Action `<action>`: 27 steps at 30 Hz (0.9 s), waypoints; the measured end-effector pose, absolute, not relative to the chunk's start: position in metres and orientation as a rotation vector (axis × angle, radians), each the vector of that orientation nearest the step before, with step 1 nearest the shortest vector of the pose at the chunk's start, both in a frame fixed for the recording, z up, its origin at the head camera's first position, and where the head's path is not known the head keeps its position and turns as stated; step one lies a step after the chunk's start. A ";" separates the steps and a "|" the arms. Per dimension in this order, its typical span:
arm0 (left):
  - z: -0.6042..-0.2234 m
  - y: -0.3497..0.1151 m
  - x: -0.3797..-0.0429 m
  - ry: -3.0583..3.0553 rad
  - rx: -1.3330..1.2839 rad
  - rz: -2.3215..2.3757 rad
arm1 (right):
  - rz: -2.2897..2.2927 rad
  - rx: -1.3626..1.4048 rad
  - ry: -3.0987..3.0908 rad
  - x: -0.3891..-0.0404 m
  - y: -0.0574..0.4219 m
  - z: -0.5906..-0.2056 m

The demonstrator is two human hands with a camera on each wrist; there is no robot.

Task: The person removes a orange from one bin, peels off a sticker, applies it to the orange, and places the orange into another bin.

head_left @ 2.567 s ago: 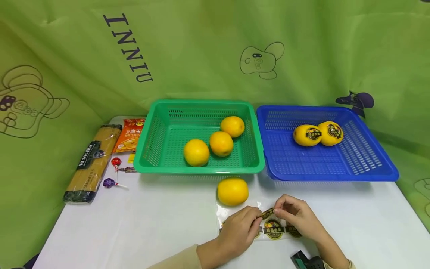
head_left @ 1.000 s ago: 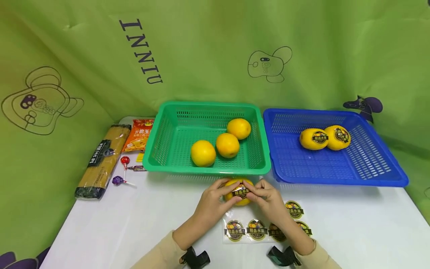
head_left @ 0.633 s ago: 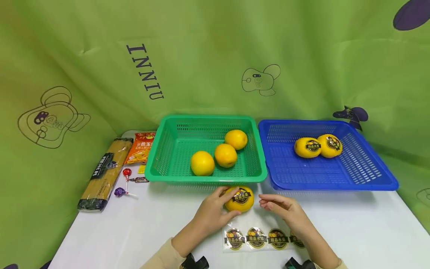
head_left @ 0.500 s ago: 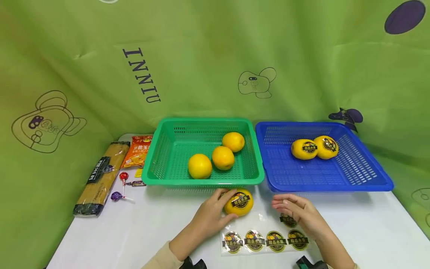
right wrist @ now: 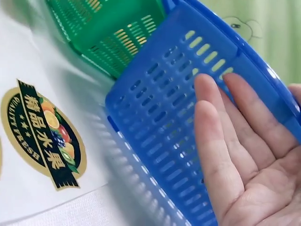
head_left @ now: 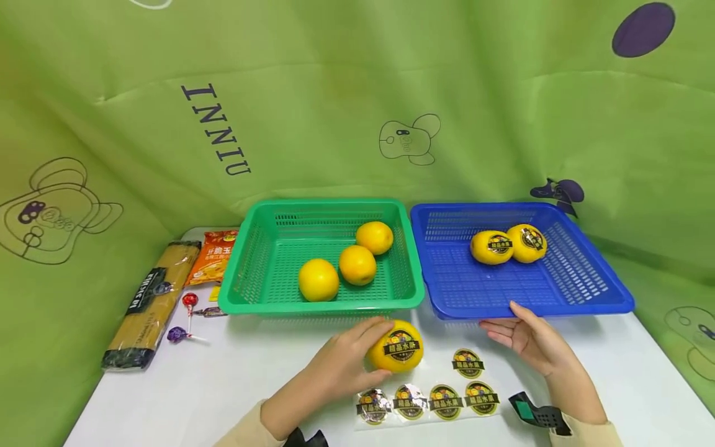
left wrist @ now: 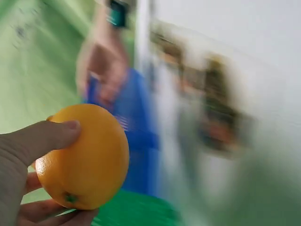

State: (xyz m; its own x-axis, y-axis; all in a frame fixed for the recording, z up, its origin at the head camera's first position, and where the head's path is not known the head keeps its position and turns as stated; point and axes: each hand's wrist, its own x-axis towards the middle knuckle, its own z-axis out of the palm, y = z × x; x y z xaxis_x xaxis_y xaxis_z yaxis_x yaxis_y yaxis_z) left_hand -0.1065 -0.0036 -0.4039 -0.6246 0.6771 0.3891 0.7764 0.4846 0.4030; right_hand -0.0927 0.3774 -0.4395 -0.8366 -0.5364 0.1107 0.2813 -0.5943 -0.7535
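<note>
In the head view my left hand (head_left: 343,363) holds an orange (head_left: 398,347) with a dark and gold label on its top, just in front of the green basket. The left wrist view shows the thumb and fingers around the orange (left wrist: 87,157), its stem end facing the camera. My right hand (head_left: 539,341) is at the front rim of the blue basket (head_left: 463,304). In the right wrist view its fingers (right wrist: 209,127) are extended beside the basket's slotted wall, holding nothing. A clear sheet of round fruit labels (head_left: 445,400) lies between the hands.
Three oranges sit in the green basket (head_left: 234,304). Two labelled yellow fruits (head_left: 491,247) lie in the blue one. A pasta pack (head_left: 148,310), an orange snack bag (head_left: 212,257) and two lollipops (head_left: 177,335) are at the left. A green curtain (head_left: 313,124) stands behind.
The fingers peeled a label from the sheet and both hands pressed it onto the orange. My right hand then left the orange and moved right to the blue basket; the left kept hold.
</note>
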 end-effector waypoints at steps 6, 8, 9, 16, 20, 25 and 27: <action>-0.323 0.038 -0.128 -2.451 -1.359 -1.035 | -2.410 -0.475 1.113 -0.094 0.381 -0.436; -0.303 0.060 -0.150 -2.496 -1.318 -1.056 | -2.413 -0.480 1.126 -0.094 0.381 -0.437; -0.296 0.073 -0.163 -2.520 -1.292 -1.064 | -2.417 -0.478 1.134 -0.094 0.381 -0.437; -0.299 0.155 -0.251 -2.752 -1.104 -1.206 | -2.423 -0.428 1.209 -0.092 0.375 -0.441; -0.318 0.181 -0.281 -2.903 -1.047 -1.208 | -2.438 -0.380 1.260 -0.090 0.370 -0.442; -0.328 0.191 -0.299 -3.042 -1.056 -1.066 | -2.444 -0.332 1.304 -0.088 0.370 -0.439; -0.327 0.196 -0.302 -3.064 -1.070 -1.037 | -2.442 -0.344 1.310 -0.088 0.374 -0.435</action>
State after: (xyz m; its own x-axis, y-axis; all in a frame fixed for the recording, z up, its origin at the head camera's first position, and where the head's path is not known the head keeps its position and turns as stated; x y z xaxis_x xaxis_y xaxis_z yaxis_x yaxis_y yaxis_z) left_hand -0.3019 0.1960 -0.3274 -0.7713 0.6347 -0.0482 0.4750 0.6243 0.6202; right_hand -0.0883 0.3739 -0.4354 -0.9101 -0.4115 0.0485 0.1870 -0.5124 -0.8381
